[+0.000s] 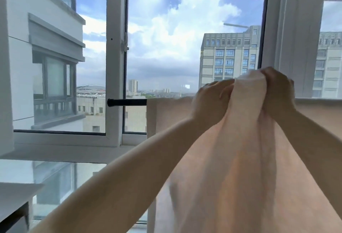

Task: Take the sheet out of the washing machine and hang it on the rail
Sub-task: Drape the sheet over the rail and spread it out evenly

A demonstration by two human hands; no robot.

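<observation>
Window: large white-framed glass window (114,66) fills the view, city blocks and cloudy sky beyond.
Sheet: pale pink-white soft fabric sheet (231,168), bunched at the top, raised in both hands in front of the window, rest hanging down out of frame.
Hung cloth: pale fabric panel (166,114) already draped over the rail behind the arms; can't tell if it's part of the same sheet or a separate piece.
Rail: thin black horizontal rod (127,102) across the window at sill height; only the left end shows, rest is under cloth.
Left hand: (209,101) fingers curled, clamped on the gathered fabric.
Right hand: (277,88) fingers curled tight on the same bunch, just beside the left.
Handling: judged limp, light, likely damp so a bit heavier and clingy; no slip or breakage risk. Best held along one edge, hands spread apart, not in one wad.
Hidden: sheet's lower end, edges and corners; washing machine out of view; fingertips buried in folds.
</observation>
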